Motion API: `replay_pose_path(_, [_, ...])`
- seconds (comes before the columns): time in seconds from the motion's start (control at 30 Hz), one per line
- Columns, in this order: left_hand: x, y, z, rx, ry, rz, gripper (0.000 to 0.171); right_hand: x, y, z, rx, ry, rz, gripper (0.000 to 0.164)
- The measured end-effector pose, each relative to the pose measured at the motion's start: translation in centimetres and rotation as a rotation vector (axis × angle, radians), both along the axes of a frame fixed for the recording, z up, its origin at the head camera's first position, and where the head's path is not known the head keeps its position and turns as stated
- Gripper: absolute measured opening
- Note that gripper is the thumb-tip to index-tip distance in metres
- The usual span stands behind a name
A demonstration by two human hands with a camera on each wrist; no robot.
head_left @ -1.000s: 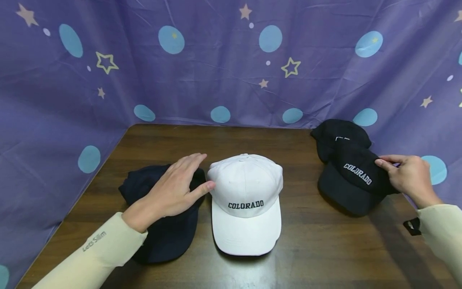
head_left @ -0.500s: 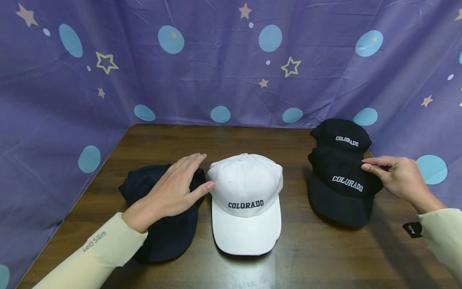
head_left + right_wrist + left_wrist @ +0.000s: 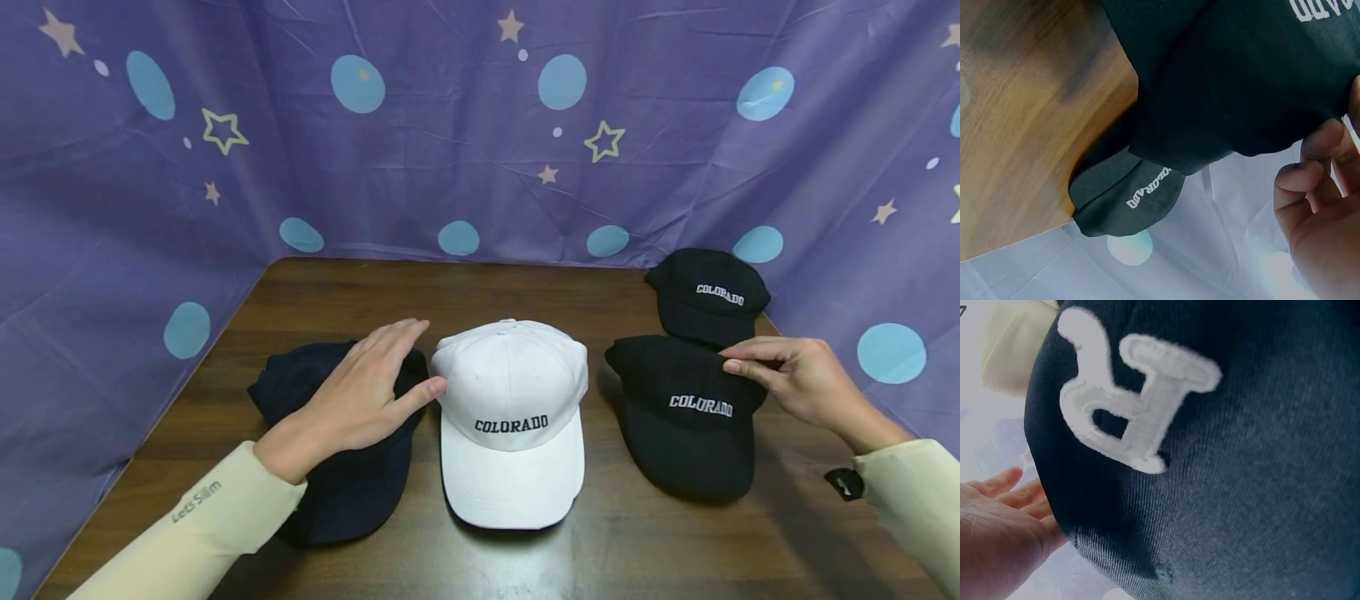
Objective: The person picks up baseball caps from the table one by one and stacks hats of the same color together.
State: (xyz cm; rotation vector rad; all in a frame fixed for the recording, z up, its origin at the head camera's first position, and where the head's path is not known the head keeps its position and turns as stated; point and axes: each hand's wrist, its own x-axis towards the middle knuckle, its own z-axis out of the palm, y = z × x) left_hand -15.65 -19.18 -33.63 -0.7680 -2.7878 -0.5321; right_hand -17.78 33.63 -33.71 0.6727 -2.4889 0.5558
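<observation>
My right hand [image 3: 795, 379] pinches the crown of a black cap [image 3: 690, 450] lettered COLORADO, between thumb and fingers; the right wrist view shows the fingertips [image 3: 1322, 137] at the cloth's edge. A white COLORADO cap [image 3: 510, 392] sits upright at the middle of the table, brim toward me. Over a dark navy cap [image 3: 360, 492] on the left lies my left hand [image 3: 360, 392], fingers extended, its thumb at the white cap's side. In the left wrist view the navy cap [image 3: 1241, 475] fills most of the picture and bears a white letter patch. My left palm [image 3: 1004, 531] shows beyond it.
A second black COLORADO cap [image 3: 708, 292] stands at the table's back right corner, behind the held one. A purple curtain [image 3: 480, 167] with stars and dots hangs along the back and sides. The wooden table [image 3: 600, 550] stretches in front of the caps.
My right hand has drawn the black cap left and toward me, away from the black cap behind, whose lettering now shows. My left hand has stayed where it was.
</observation>
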Motion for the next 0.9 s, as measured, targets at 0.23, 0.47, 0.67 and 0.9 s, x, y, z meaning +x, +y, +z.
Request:
replay_pose_path(0.23, [-0.1,0.0,0.0,0.004,0.0,0.0,0.083,-0.1,-0.3,-1.0,0.009,-0.048,0.03,0.027])
replay_pose_path(0.47, [-0.1,0.1,0.0,0.008,0.004,-0.004,0.083,-0.6,-0.8,-2.7,0.036,-0.029,0.051,0.025])
replay_pose_path(0.67, [-0.1,0.0,0.0,0.009,-0.004,-0.001,0.082,-1.0,-0.9,-3.6,0.032,-0.019,0.027,0.026])
replay_pose_path(0.9, [-0.1,0.0,-0.1,0.007,-0.001,0.002,0.082,-1.2,-0.9,-3.9,0.056,-0.023,0.003,0.024])
